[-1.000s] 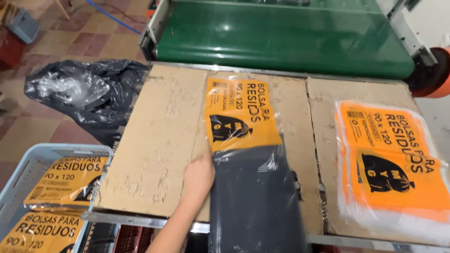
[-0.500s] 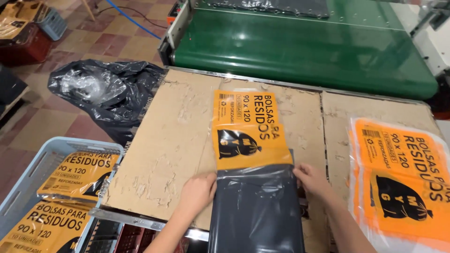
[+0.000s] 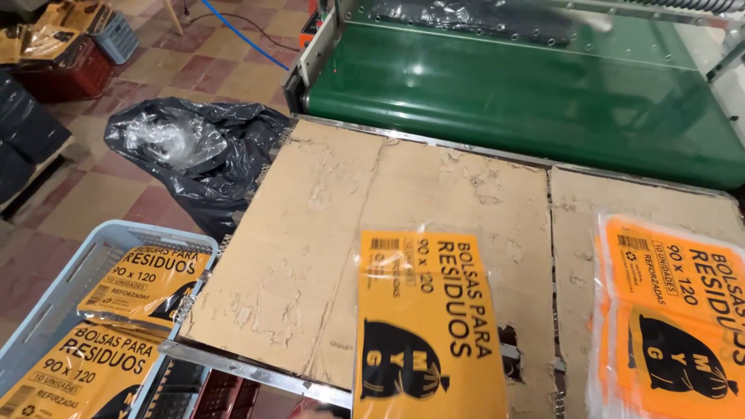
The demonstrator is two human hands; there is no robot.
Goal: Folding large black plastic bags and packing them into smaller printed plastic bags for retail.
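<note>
Head view: orange packet [image 3: 427, 326] cut off below; both hands' fingers unseen.

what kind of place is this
Probably a small packing workshop: a green conveyor belt behind a cardboard-covered table, orange-labelled bag packs, and more of them in a blue crate.

1. Seen from the head-worn camera, looking down over the near edge of the cardboard-topped table [image 3: 248, 371]: wearer's body almost wholly outside the view.
2. Sleeves, cuffs and anything else worn: hidden below the bottom of the picture, impossible to tell.
3. Only a small blurred sliver [image 3: 320, 412] just under the table's near edge, left of centre; too little showing to tell whether fingertip or something else.
</note>
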